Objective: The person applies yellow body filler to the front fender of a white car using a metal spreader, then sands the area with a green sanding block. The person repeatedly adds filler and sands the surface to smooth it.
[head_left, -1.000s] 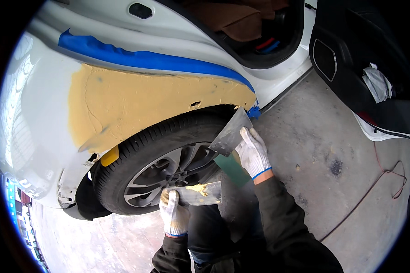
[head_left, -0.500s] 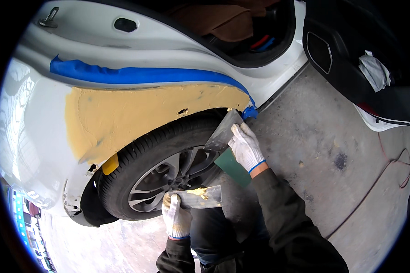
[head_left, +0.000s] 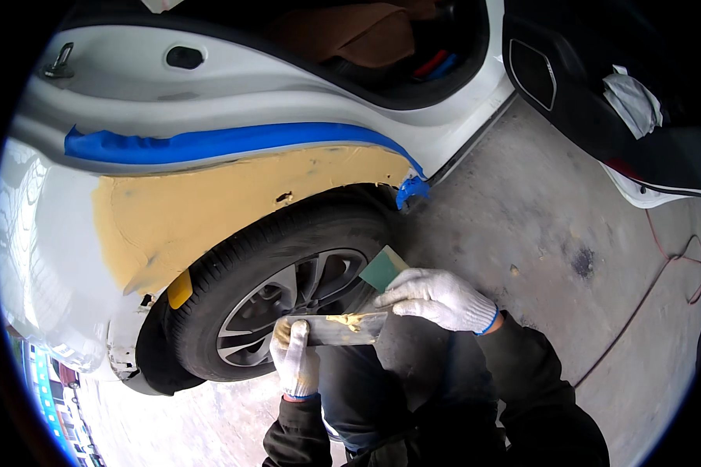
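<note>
My left hand [head_left: 294,359], in a white knit glove, is closed on the near-left end of a flat, dark grey putty spreader [head_left: 319,331]. A dab of yellowish putty [head_left: 353,321] sits on its upper face. My gloved right hand [head_left: 444,298] is closed, its fingers pressed together just above that blade's right end. The putty spreader in the right hand is seen almost edge-on and mostly hidden by the fingers. A green flat piece [head_left: 382,270] shows beyond these fingertips; whether they hold it I cannot tell. Tan filler [head_left: 202,202] coats the white car's rear wheel arch.
Blue masking tape [head_left: 226,140] runs above the filler, with a loose blue scrap [head_left: 411,191] at the arch's front end. The alloy wheel [head_left: 288,303] stands below. An open car door [head_left: 592,101] hangs at upper right. A thin hose [head_left: 635,323] lies on the concrete floor.
My right hand has come down from the front of the wheel arch to the left-hand spreader, its blade turned nearly edge-on. My left hand stays nearly in place. The view has shifted slightly.
</note>
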Demonstrator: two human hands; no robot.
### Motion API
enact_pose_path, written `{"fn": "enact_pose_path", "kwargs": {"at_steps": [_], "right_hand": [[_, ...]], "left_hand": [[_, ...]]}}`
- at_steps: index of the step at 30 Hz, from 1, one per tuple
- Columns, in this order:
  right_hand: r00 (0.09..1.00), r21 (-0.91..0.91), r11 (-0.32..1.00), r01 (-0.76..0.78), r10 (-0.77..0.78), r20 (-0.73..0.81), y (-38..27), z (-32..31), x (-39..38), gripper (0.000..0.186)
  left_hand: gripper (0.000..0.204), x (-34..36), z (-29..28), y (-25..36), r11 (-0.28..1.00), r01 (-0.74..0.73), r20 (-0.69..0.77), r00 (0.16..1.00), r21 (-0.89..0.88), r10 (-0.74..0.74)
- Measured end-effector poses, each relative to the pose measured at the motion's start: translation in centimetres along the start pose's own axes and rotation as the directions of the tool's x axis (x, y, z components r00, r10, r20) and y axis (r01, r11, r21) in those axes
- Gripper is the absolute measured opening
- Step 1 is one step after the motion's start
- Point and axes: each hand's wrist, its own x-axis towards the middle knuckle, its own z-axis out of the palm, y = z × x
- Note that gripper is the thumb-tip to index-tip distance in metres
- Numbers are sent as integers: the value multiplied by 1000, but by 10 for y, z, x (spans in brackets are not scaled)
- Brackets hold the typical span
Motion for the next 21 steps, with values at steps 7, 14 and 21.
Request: {"fn": "enact_pose_path", "kwargs": {"at_steps": [7, 14, 21], "right_hand": [[946, -159, 972, -176, 122, -300, 17, -14, -41, 19], [839, 742, 644, -188, 498, -219, 49, 3, -54, 21], [545, 876, 439, 199, 693, -471, 68, 16, -24, 14]], "left_hand": [[27, 7, 12, 13, 999, -18, -130, 991, -41, 12], [22, -6, 14, -7, 997, 46, -70, 997, 62, -41], [36, -10, 12, -10, 993, 45, -21, 999, 108, -43]]}}
